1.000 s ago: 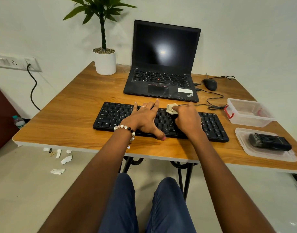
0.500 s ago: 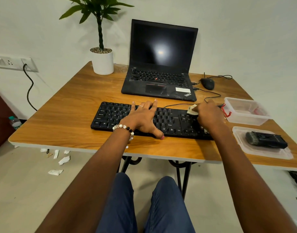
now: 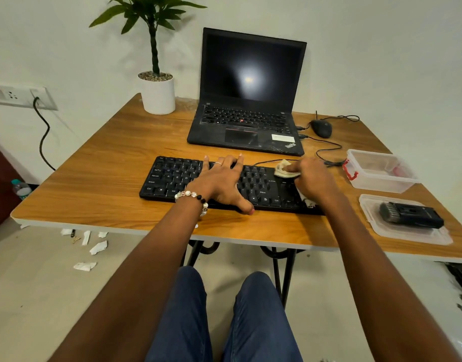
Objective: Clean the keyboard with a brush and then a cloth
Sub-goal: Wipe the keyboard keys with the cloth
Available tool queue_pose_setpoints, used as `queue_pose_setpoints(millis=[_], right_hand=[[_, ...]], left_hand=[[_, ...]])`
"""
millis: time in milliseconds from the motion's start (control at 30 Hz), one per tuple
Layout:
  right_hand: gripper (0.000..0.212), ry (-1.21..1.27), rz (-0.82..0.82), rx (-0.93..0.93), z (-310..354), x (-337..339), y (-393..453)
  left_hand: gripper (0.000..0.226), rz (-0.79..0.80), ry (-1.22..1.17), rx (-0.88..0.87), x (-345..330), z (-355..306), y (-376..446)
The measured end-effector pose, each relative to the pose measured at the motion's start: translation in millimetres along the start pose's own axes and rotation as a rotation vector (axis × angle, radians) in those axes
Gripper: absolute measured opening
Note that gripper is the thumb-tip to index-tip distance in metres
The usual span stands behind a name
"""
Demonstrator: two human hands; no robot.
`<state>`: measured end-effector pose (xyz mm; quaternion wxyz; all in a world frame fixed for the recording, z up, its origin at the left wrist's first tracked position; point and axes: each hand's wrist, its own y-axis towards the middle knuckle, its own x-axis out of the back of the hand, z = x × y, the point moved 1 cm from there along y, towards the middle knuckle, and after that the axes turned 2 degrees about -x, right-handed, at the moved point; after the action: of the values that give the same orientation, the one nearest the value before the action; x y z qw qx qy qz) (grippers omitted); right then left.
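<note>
A wooden table is set against a pale wall, and a black keyboard lies along its near half. The right hand is laid over the right end of the keyboard, its fingers curled round a small pale cloth that is pressed onto the keys; a further bit of cloth is seen under the heel of the hand. The left hand is spread flat on the middle of the keyboard, fingers straight and thumb reaching the near edge; a ring is worn on one finger and a beaded bracelet at the wrist. Just right of the keyboard a black brush is rested on a clear lid, with a clear plastic box behind it. Farther back an open laptop with a dark screen is placed, a black mouse to its right and a potted plant to its left. Paper scraps are scattered on the floor.
</note>
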<state>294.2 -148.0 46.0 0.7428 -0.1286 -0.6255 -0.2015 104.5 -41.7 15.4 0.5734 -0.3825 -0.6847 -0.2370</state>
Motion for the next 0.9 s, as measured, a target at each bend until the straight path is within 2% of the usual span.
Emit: queue_pose_setpoints(millis=[100, 267, 333, 467, 600, 700, 800, 900], right_hand=[[0.044, -0.06, -0.049, -0.078, -10.9, 0.1, -6.6], [0.022, 0.072, -0.192, -0.208, 21.5, -20.0, -26.2], [0.026, 0.067, -0.178, -0.17, 31.8, -25.7, -31.9], [0.052, 0.03, -0.079, -0.026, 19.6, -19.9, -39.7], [0.047, -0.006, -0.078, -0.108, -14.4, -7.3, -38.4], [0.044, -0.125, -0.113, -0.128, -3.5, -7.3, -40.9], [0.03, -0.02, -0.159, -0.169, 21.2, -16.1, -42.9], [0.04, 0.058, -0.123, -0.121, 23.2, -20.3, -42.7]], left_hand=[[0.142, -0.003, 0.003, 0.001, -0.8, 0.3, 0.9], [0.139, -0.005, 0.013, 0.004, -0.3, -2.7, 0.7], [0.138, -0.004, 0.013, 0.012, -0.2, -4.4, 0.1], [0.137, 0.005, 0.014, 0.016, 0.0, -4.3, 0.0], [0.137, 0.009, 0.011, 0.013, -0.2, -3.8, -0.2], [0.137, 0.009, 0.007, 0.017, -0.1, -3.8, -0.5], [0.137, 0.012, 0.007, 0.024, 0.5, -4.8, -0.8], [0.136, 0.008, 0.001, 0.023, 1.4, -6.3, -1.5]])
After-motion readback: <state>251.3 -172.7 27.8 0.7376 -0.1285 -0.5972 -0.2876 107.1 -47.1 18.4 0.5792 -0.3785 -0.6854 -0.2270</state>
